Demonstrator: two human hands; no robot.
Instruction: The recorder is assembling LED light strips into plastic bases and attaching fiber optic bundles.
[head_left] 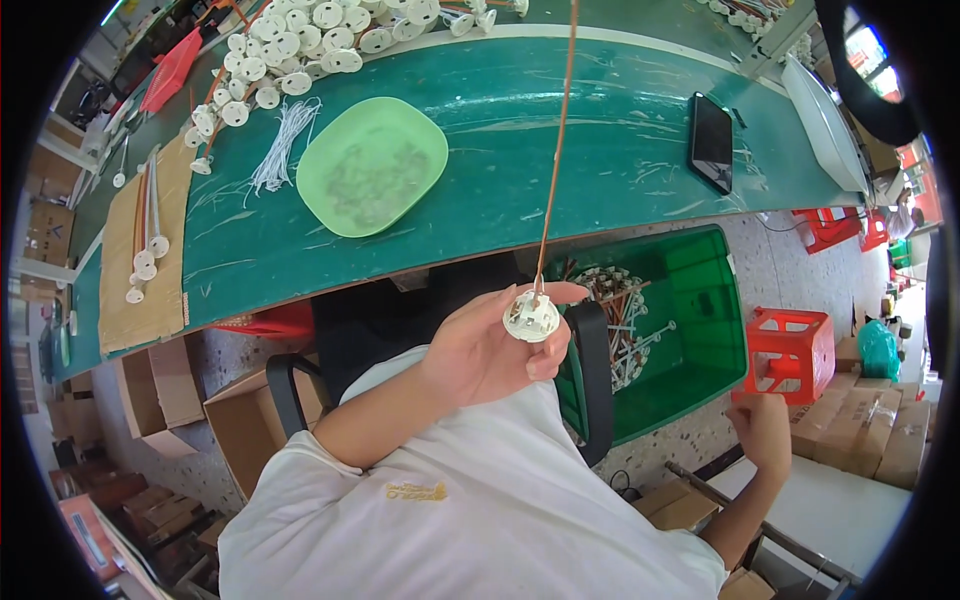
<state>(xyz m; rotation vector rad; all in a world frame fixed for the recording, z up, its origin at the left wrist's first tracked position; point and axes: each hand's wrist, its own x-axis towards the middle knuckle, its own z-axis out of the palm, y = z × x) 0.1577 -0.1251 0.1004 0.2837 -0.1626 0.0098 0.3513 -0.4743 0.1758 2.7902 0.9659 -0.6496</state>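
My left hand (485, 350) is in front of my chest with its fingers closed around a white round plastic cap (531, 317). Out of the cap rises a long thin brown rod (556, 170), which runs up over the green table. The cap's hollow side, with small moulded parts, faces up. Off to the right, beside a red plastic stool (792, 352), my right hand (762, 428) hangs low with curled fingers. Whatever it may hold is hidden.
A light-green tray (420, 190) of small clear pieces, white cords (285, 145), a pile of white round caps (290, 45) and a black phone (711, 142) lie on the table (480, 120). A green crate (690, 270) of capped rods stands beside the chair armrest (596, 385).
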